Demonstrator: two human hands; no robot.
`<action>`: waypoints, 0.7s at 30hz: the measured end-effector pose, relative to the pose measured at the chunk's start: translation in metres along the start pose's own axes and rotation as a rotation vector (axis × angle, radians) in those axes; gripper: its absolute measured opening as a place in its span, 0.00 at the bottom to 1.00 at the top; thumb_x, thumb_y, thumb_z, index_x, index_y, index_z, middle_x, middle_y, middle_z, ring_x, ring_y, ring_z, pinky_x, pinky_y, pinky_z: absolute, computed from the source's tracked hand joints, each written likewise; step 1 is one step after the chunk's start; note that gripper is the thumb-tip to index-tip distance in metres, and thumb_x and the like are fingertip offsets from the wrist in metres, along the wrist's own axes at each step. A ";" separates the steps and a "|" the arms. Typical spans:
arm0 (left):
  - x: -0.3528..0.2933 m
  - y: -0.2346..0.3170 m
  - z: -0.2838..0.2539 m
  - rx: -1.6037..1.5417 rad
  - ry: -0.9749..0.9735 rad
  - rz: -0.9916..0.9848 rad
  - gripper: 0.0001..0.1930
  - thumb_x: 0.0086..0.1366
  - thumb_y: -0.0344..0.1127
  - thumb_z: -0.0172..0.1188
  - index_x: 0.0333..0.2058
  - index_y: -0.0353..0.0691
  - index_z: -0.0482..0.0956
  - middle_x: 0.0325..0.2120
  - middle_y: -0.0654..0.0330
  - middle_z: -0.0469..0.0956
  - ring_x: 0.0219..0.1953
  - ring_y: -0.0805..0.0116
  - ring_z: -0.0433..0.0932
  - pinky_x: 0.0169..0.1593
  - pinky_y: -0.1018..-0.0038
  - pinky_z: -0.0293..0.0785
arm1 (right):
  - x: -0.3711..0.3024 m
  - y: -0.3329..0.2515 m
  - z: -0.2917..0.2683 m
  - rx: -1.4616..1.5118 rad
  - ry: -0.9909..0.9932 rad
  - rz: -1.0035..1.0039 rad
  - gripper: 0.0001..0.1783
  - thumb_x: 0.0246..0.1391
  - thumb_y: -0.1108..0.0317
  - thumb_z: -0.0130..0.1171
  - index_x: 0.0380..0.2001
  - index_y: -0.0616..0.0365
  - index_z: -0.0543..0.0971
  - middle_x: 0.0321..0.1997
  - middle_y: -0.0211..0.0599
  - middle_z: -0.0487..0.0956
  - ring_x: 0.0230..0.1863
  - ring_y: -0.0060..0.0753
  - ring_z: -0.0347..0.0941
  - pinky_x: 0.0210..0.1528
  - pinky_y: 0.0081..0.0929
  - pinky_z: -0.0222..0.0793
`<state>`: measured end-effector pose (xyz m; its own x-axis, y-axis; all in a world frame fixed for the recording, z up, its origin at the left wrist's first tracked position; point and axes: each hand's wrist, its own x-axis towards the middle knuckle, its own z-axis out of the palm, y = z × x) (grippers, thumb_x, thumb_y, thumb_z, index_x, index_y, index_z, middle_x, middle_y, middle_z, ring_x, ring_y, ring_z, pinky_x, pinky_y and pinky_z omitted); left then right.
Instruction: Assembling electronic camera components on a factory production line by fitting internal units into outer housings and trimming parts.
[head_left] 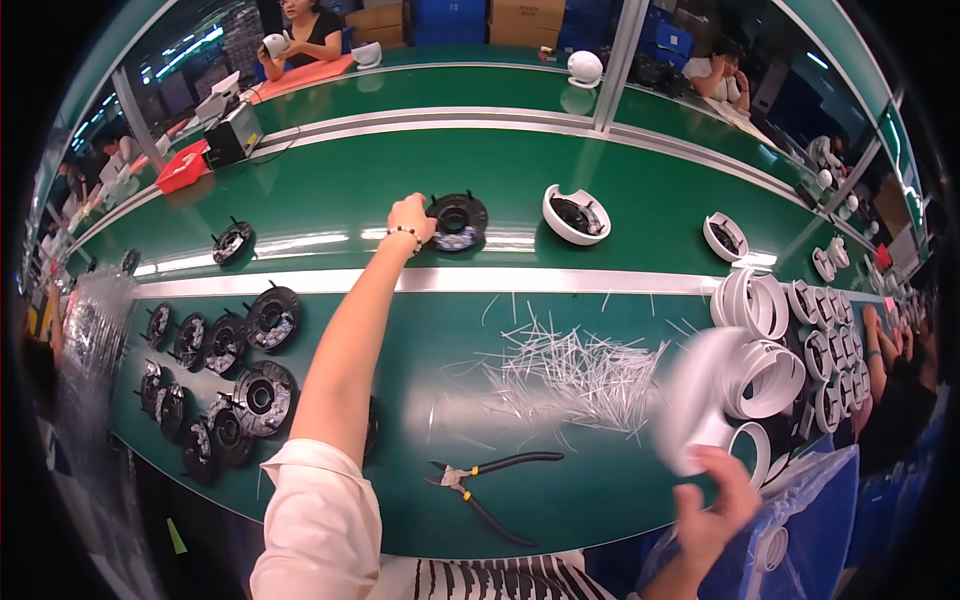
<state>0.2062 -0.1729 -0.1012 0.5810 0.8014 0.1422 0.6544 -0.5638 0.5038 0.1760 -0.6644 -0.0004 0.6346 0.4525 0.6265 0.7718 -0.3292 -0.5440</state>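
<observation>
The person's left arm (343, 395) reached forward, nearly straight, its bare forearm (366, 325) crossing the far edge of the counter (600, 480). The left hand (411, 217) lay beyond it, back upward, fingers curled in. The right forearm (678, 575) came in low, and the right hand (718, 500) hovered by the near right corner, fingers bent, thumb apart.

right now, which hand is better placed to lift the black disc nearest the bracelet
Likely left: the left hand is at the left edge of the black disc, while the right hand is well away, by a blurred white piece.
</observation>
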 end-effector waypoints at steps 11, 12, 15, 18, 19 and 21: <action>-0.124 0.037 -0.068 -0.986 -0.491 -0.079 0.15 0.55 0.21 0.45 0.43 0.31 0.61 0.40 0.54 0.67 0.40 0.67 0.71 0.40 0.71 0.75 | 0.000 0.010 0.111 0.206 -0.675 -0.412 0.14 0.28 0.67 0.66 0.17 0.59 0.71 0.26 0.37 0.74 0.29 0.39 0.70 0.32 0.29 0.66; -0.137 0.037 -0.076 -1.003 -0.485 -0.065 0.16 0.55 0.21 0.45 0.44 0.31 0.60 0.40 0.54 0.67 0.40 0.68 0.71 0.40 0.71 0.75 | 0.001 0.011 0.113 0.210 -0.686 -0.426 0.13 0.29 0.67 0.65 0.17 0.59 0.70 0.26 0.37 0.74 0.31 0.39 0.70 0.34 0.30 0.66; -0.167 0.034 -0.088 -1.040 -0.451 -0.038 0.17 0.54 0.20 0.46 0.44 0.31 0.59 0.41 0.54 0.66 0.41 0.68 0.71 0.41 0.70 0.74 | 0.006 -0.017 0.106 0.065 -0.594 -0.387 0.16 0.30 0.63 0.65 0.20 0.58 0.70 0.39 0.39 0.70 0.44 0.45 0.66 0.49 0.49 0.54; -0.186 0.033 -0.083 -1.228 -0.386 -0.015 0.20 0.52 0.19 0.47 0.46 0.32 0.56 0.40 0.54 0.67 0.40 0.66 0.72 0.41 0.70 0.74 | 0.012 -0.054 0.098 -0.096 -0.775 -0.348 0.44 0.24 0.49 0.67 0.47 0.58 0.64 0.54 0.52 0.57 0.57 0.57 0.48 0.54 0.56 0.44; -0.192 0.035 -0.083 -1.252 -0.387 0.003 0.21 0.52 0.19 0.47 0.46 0.32 0.56 0.40 0.53 0.68 0.40 0.66 0.73 0.41 0.70 0.74 | 0.009 -0.054 0.102 -0.115 -0.924 -0.352 0.54 0.20 0.47 0.68 0.53 0.59 0.56 0.56 0.58 0.52 0.58 0.60 0.44 0.53 0.58 0.43; -0.203 0.039 -0.081 -1.287 -0.388 0.014 0.22 0.51 0.18 0.46 0.46 0.32 0.55 0.41 0.52 0.67 0.41 0.65 0.72 0.42 0.69 0.74 | 0.000 -0.045 0.117 -0.144 -0.968 -0.349 0.56 0.19 0.46 0.68 0.53 0.59 0.55 0.57 0.56 0.50 0.59 0.60 0.43 0.53 0.59 0.43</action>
<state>0.0747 -0.3409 -0.0417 0.8227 0.5684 0.0125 -0.1443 0.1875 0.9716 0.1366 -0.5523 -0.0413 0.1205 0.9926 -0.0145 0.9441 -0.1191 -0.3073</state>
